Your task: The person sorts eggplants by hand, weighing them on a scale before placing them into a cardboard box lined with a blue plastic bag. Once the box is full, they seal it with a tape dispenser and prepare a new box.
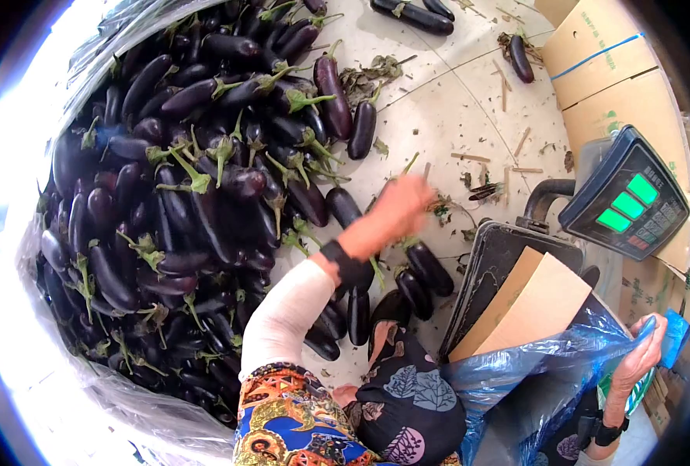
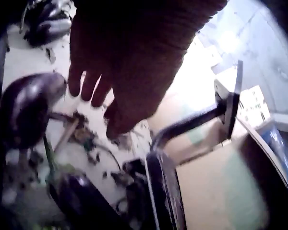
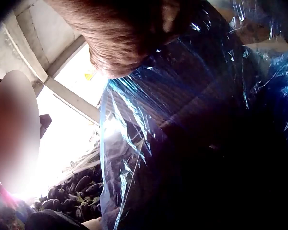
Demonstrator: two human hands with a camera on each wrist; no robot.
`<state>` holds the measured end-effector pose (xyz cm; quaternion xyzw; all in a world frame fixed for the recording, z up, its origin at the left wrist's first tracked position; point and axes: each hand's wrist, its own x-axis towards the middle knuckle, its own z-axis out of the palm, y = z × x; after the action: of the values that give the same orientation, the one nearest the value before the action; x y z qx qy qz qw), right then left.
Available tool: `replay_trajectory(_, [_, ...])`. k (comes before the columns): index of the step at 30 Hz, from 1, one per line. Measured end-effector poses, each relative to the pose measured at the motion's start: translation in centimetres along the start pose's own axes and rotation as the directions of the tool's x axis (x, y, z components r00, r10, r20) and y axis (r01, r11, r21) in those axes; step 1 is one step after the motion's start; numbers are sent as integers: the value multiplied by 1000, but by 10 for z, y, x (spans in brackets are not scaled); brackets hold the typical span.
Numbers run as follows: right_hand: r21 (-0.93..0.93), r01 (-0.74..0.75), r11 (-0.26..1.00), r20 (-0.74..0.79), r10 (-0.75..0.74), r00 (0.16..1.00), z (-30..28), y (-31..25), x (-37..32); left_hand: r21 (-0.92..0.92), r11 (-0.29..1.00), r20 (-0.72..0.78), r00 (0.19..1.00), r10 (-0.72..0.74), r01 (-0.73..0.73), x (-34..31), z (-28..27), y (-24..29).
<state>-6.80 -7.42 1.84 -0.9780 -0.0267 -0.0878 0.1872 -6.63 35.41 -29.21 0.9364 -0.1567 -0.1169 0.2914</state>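
My left hand (image 1: 399,208) is over the floor beside the eggplant pile (image 1: 197,186), blurred in the head view. In the left wrist view its fingers extend with gaps between them, and the hand (image 2: 129,62) holds nothing; an eggplant (image 2: 29,108) lies off to one side of it. At the right, my right hand (image 1: 640,353) grips the edge of a blue plastic bag (image 1: 547,353), which hangs spread beside a scale platform. The right wrist view shows that hand (image 3: 129,38) at the gathered film (image 3: 129,110), its fingertips hidden.
Cardboard pieces (image 1: 535,303) lie on the black scale platform (image 1: 477,264). The lit scale display (image 1: 628,202) stands behind it, near large cardboard (image 1: 609,62). Loose eggplants (image 1: 429,268) and dry plant scraps (image 1: 372,78) lie on the tiled floor (image 1: 438,109). Clear plastic sheeting (image 1: 127,404) borders the pile.
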Motion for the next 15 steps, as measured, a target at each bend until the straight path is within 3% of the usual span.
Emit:
replay_trajectory(1, [1,3,1000,2,-3,1000,1,1,0,90,982,-157,976,-149,164,10,-39,3])
replay_trajectory(2, [0,6,1000,-3,-6,1000,1,3,1,248,926,-452,879,-148,284,18,-46,-13])
replay_trajectory(3, [-6,5,1000,-11,-5,1000,0,6,1,214,858,-448,827,-339,468,28,-59,-25])
replay_trajectory(4, [1,45,999,1,-45,999,-2,9,1,187,798,-478,763,-435,573,32,-59,-41])
replay_trajectory(6, [12,69,998,49,-70,996,-6,8,1,227,702,-525,692,-496,675,39,-53,-60])
replay_trajectory(7, [15,76,997,67,-77,995,-8,8,3,173,701,-526,667,-528,692,38,-42,-70])
replay_trajectory(9, [23,-49,999,113,46,993,-8,-3,10,-12,659,-527,555,-643,752,31,-44,-54])
replay_trajectory(10, [-133,263,956,55,-258,965,-8,-11,12,-73,607,-443,520,-730,791,29,-49,-50])
replay_trajectory(11, [-71,258,963,146,-246,958,-11,-6,22,-128,555,-345,487,-802,822,31,-52,-46])
replay_trajectory(12, [-11,242,970,236,-232,944,-14,-2,33,-224,583,-253,531,-809,781,27,-57,-42])
replay_trajectory(13, [219,-161,962,461,44,886,-17,12,51,-317,595,-155,578,-801,739,19,-62,-41])
replay_trajectory(14, [342,-197,919,436,31,900,-17,0,55,-616,557,-125,629,-767,557,9,-62,-45])
replay_trajectory(15, [462,-225,858,410,18,912,-17,-11,58,-845,419,-95,677,-730,333,0,-63,-37])
